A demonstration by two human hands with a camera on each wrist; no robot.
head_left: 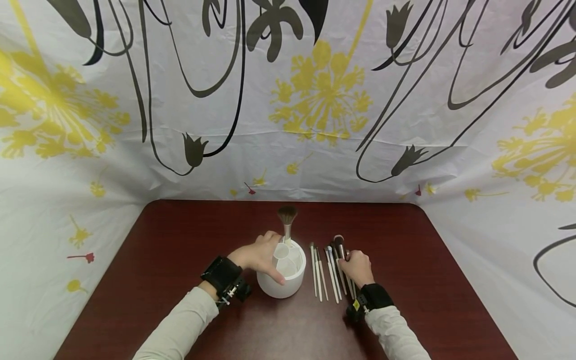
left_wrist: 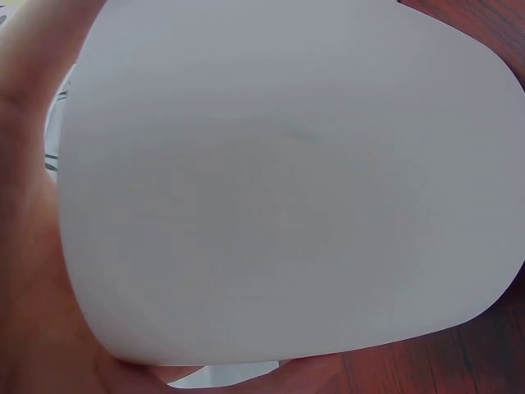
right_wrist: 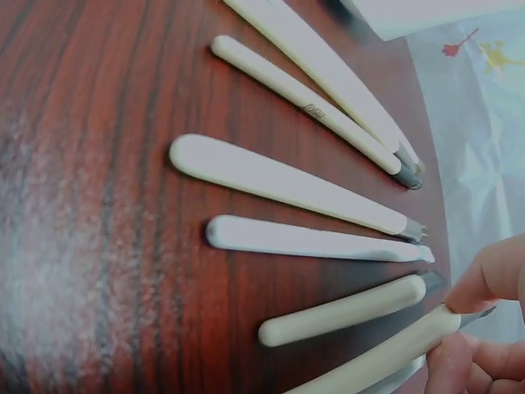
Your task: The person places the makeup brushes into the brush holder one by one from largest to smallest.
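My left hand [head_left: 257, 256] grips a white round brush holder [head_left: 280, 289] at its rim, thumb on the near side and fingers behind. The holder's white wall [left_wrist: 271, 189] fills most of the left wrist view. One fluffy makeup brush [head_left: 287, 216] stands in it, bristles up. To the right, my right hand [head_left: 358, 268] pinches a makeup brush [right_wrist: 394, 353] between thumb and fingers, near where its pale handle meets the metal. Several more brushes lie in a row beside it, among them one with a white handle [right_wrist: 312, 240] and a short one [right_wrist: 344, 310].
The dark red wooden table [head_left: 193, 225] has rounded far corners. A white cloth with yellow flowers and grey stems [head_left: 288, 165] hangs behind it and at both sides. The holder has inner compartments [head_left: 288, 267].
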